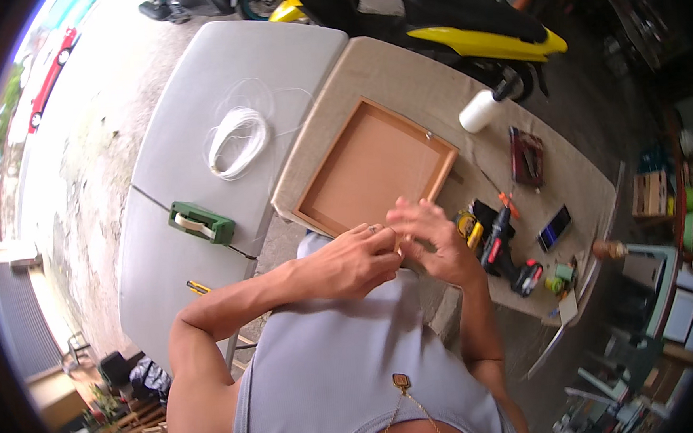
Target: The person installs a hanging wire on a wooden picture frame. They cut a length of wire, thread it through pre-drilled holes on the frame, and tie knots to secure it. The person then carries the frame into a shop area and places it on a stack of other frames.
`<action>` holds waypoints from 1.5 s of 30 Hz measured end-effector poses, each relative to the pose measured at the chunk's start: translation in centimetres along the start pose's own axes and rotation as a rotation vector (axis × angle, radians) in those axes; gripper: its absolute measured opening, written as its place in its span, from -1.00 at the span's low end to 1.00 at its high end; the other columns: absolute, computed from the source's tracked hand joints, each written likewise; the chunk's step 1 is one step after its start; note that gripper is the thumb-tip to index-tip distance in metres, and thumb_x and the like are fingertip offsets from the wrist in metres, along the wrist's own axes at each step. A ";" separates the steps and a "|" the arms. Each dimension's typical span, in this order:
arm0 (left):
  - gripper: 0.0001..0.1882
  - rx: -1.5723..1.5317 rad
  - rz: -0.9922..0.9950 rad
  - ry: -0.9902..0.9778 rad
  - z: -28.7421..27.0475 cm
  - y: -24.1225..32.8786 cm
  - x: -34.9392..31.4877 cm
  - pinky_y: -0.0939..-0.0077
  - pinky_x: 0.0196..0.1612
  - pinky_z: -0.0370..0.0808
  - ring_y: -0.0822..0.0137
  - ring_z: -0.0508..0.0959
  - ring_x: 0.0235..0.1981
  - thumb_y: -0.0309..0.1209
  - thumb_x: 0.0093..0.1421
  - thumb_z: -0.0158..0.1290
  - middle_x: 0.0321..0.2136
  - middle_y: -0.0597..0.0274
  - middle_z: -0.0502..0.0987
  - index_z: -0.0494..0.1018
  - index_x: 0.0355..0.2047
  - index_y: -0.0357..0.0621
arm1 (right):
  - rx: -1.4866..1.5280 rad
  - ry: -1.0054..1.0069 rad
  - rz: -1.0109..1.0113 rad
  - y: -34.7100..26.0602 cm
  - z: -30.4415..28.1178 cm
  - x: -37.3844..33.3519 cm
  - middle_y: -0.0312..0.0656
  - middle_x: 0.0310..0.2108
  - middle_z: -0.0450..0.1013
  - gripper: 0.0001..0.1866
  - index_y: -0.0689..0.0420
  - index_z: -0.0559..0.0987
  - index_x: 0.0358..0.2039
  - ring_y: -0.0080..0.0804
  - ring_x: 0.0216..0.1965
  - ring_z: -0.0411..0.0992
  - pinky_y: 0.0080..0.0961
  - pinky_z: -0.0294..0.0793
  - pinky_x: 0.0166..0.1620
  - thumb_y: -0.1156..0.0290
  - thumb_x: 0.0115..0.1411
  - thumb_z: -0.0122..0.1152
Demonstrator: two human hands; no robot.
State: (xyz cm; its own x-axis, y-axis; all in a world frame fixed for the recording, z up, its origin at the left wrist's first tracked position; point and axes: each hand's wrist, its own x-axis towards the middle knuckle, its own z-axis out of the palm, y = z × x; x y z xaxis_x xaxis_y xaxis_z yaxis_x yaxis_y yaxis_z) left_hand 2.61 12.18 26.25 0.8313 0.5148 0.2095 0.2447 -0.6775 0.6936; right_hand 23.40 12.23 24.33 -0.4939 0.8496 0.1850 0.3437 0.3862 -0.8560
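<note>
In front of my chest, my left hand (359, 261) is closed, its thumb and fingers pinched together on something too small to make out. Close against its fingertips is my right hand (437, 241), slightly blurred, with fingers stretched out and thumb apart. Both hands are just over the near edge of a shallow wooden tray or frame (343, 157) with a brown flat bottom. A small shiny fitting (429, 135) sits on its right-hand rim. On the left table lies a loose coil of white cord (239, 142), thin loops straying from it.
The grey table (218, 62) carries a green tape dispenser (202, 223) and a yellow cutter (198, 287). On the cloth-covered table are a white bottle (480, 111), a dark red staple gun (527, 156), a cordless drill (507, 250), a tape measure (468, 228) and a phone (554, 229). A yellow-black motorcycle (470, 38) stands behind.
</note>
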 end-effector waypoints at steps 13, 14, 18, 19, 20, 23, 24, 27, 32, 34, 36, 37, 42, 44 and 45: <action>-0.85 -1.654 -0.560 0.268 2.2 -0.8 -1.3 0.51 -0.25 0.33 0.48 0.36 -0.34 -0.31 0.28 -0.10 -0.38 0.40 0.35 0.34 -0.35 -0.12 | 0.143 -0.046 -0.342 0.0 2.5 0.7 -0.01 0.18 0.13 -0.83 0.02 0.66 -0.38 -0.03 0.26 -0.05 -0.10 -0.13 0.25 0.34 -0.06 0.32; -0.86 -1.788 -0.607 0.286 2.3 -0.3 -1.2 0.53 -0.27 0.32 0.51 0.35 -0.35 -0.32 0.28 -0.11 -0.38 0.43 0.34 0.34 -0.33 -0.10 | 0.014 -0.090 -0.358 -0.4 2.6 0.5 0.01 0.19 0.11 -0.80 -0.01 0.67 -0.36 -0.07 0.30 -0.15 -0.08 -0.15 0.25 0.31 -0.07 0.34; -0.83 -1.059 -0.483 0.159 2.1 -0.6 -1.0 0.60 -0.25 0.30 0.51 0.36 -0.30 -0.31 0.29 -0.13 -0.37 0.42 0.36 0.34 -0.31 -0.14 | 0.366 -0.143 -0.392 -0.3 1.4 0.7 -0.03 0.14 0.22 -0.80 -0.04 0.66 -0.33 -0.01 0.23 0.07 -0.03 -0.20 0.26 0.25 0.00 0.26; -0.85 -1.003 -0.481 0.180 1.7 -0.3 -0.9 0.55 -0.29 0.30 0.40 0.38 -0.34 -0.36 0.26 -0.09 -0.39 0.33 0.34 0.36 -0.36 -0.18 | 0.572 -0.046 -0.343 0.8 1.8 0.8 -0.05 0.06 0.32 -0.79 0.04 0.64 -0.31 -0.06 0.14 0.22 -0.03 -0.24 0.27 0.27 0.05 0.21; -0.86 -0.777 -0.403 0.178 1.4 0.1 -0.8 0.54 -0.30 0.30 0.36 0.38 -0.35 -0.38 0.24 -0.07 -0.40 0.30 0.33 0.36 -0.38 -0.19 | 0.507 -0.039 -0.261 1.1 1.6 1.1 -0.04 0.04 0.34 -0.78 0.07 0.63 -0.31 -0.10 0.13 0.25 -0.04 -0.22 0.27 0.27 0.06 0.20; -0.91 -0.270 -0.290 0.190 0.9 1.3 -0.8 0.44 -0.30 0.31 0.19 0.38 -0.35 -0.47 0.12 0.01 -0.41 0.14 0.28 0.37 -0.48 -0.21 | 0.208 -0.146 -0.117 2.5 1.1 2.0 -0.03 -0.07 0.42 -0.76 0.21 0.58 -0.32 -0.28 0.02 0.36 -0.08 -0.02 0.23 0.31 0.08 0.18; -0.92 -0.155 -0.290 0.158 0.9 1.8 -1.0 0.40 -0.29 0.32 0.19 0.38 -0.35 -0.48 0.11 0.02 -0.41 0.14 0.28 0.37 -0.48 -0.20 | 0.255 -0.212 -0.063 3.0 1.2 1.9 -0.03 -0.09 0.43 -0.78 0.22 0.58 -0.34 -0.29 0.00 0.38 -0.10 0.03 0.21 0.34 0.08 0.17; -0.92 0.082 -0.251 0.091 0.6 2.0 -1.4 0.35 -0.27 0.32 0.16 0.35 -0.34 -0.48 0.04 0.06 -0.39 0.08 0.28 0.39 -0.47 -0.22 | 0.379 -0.300 0.053 4.0 1.3 1.4 -0.06 -0.16 0.46 -0.89 0.22 0.58 -0.38 -0.31 -0.08 0.42 -0.18 0.19 0.15 0.49 0.06 0.15; -0.81 -0.296 -0.433 0.315 0.3 1.0 -2.2 0.39 -0.11 0.35 0.23 0.40 -0.21 -0.35 0.19 -0.02 -0.32 0.14 0.37 0.39 -0.41 -0.25 | 0.402 -0.038 -0.133 2.7 1.5 0.6 -0.03 -0.04 0.37 -0.89 0.14 0.62 -0.43 -0.20 0.05 0.31 -0.26 0.20 0.14 0.55 -0.02 0.23; -0.79 -0.847 -0.708 0.287 0.3 0.7 -2.2 0.40 -0.09 0.35 0.34 0.41 -0.18 -0.32 0.25 -0.06 -0.32 0.21 0.39 0.40 -0.36 -0.23 | 0.341 -0.026 -0.218 1.9 1.9 0.1 -0.01 0.07 0.27 -0.87 0.10 0.64 -0.44 -0.17 0.14 0.22 -0.26 0.19 0.15 0.55 -0.06 0.27; -0.79 -1.379 -0.705 0.294 1.3 0.1 -1.9 0.49 -0.21 0.34 0.49 0.38 -0.31 -0.30 0.29 -0.11 -0.44 0.37 0.37 0.37 -0.37 -0.18 | 0.270 -0.093 -0.231 1.5 2.4 0.1 0.01 0.14 0.16 -0.82 0.02 0.67 -0.42 -0.08 0.20 0.11 -0.22 0.10 0.17 0.49 -0.12 0.34; -0.81 -1.463 -0.662 0.274 1.9 -0.2 -2.0 0.51 -0.25 0.33 0.51 0.37 -0.35 -0.31 0.28 -0.11 -0.46 0.39 0.36 0.36 -0.38 -0.16 | 0.236 -0.109 -0.258 1.0 2.6 0.2 0.02 0.13 0.17 -0.83 -0.01 0.67 -0.42 -0.05 0.20 0.10 -0.17 0.02 0.20 0.45 -0.12 0.35; -0.82 -1.513 -0.650 0.274 2.7 0.2 -1.7 0.62 -0.35 0.26 0.55 0.28 -0.46 -0.31 0.28 -0.10 -0.51 0.44 0.31 0.34 -0.42 -0.13 | 0.260 -0.215 -0.357 0.5 2.2 0.8 0.11 0.15 0.16 -0.83 -0.03 0.67 -0.41 -0.03 0.16 0.19 -0.16 0.14 0.16 0.44 -0.11 0.35; -0.84 -1.079 -0.637 0.199 2.9 -0.1 -2.1 0.60 -0.33 0.29 0.50 0.31 -0.45 -0.35 0.27 -0.09 -0.51 0.43 0.31 0.33 -0.42 -0.16 | 0.471 -0.175 -0.276 1.0 1.9 0.7 0.14 0.07 0.27 -0.82 0.09 0.62 -0.37 -0.03 0.07 0.31 -0.26 0.30 0.06 0.51 -0.06 0.31; -0.85 -0.913 -0.642 0.174 2.5 0.4 -2.1 0.59 -0.32 0.30 0.49 0.32 -0.44 -0.38 0.26 -0.08 -0.51 0.41 0.31 0.33 -0.42 -0.18 | 0.549 -0.156 -0.210 1.8 2.0 0.5 0.15 0.03 0.30 -0.82 0.13 0.60 -0.35 -0.04 0.04 0.34 -0.28 0.33 0.04 0.52 -0.05 0.30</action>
State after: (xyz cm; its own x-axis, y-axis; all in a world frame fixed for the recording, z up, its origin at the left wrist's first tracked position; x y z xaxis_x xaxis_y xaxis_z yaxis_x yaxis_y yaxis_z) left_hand 2.19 9.48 24.32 0.5843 0.7442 -0.3237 0.0863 0.3396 0.9366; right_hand 22.18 12.68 21.93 -0.6320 0.6968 0.3393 -0.2152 0.2628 -0.9405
